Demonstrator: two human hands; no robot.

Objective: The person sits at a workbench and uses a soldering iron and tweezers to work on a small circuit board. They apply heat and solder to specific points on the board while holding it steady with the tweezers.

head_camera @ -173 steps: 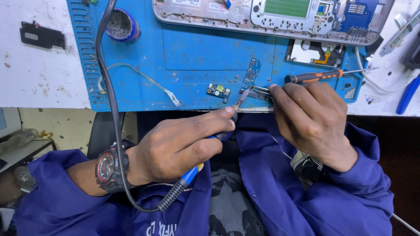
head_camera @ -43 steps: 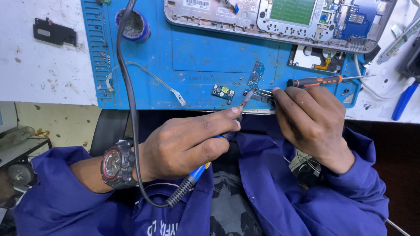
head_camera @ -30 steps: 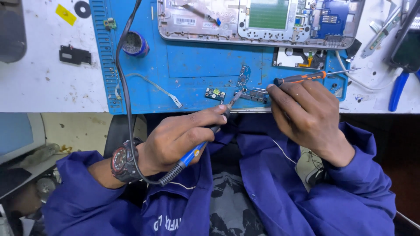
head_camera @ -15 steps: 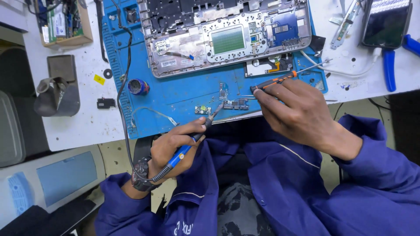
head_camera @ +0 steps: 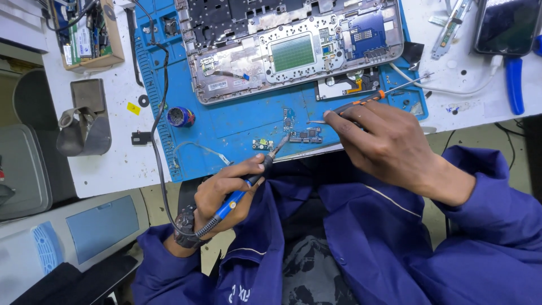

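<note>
Your left hand (head_camera: 226, 189) fingers are wrapped around the blue soldering iron (head_camera: 248, 183) like a pen, so its tip reaches the small circuit board (head_camera: 305, 135) near the front edge of the blue mat (head_camera: 237, 121). Your right hand (head_camera: 389, 144) fingers pinch the orange-handled tool (head_camera: 361, 103), steadying the board. Behind lies the opened laptop chassis (head_camera: 293, 45) on the surface.
</note>
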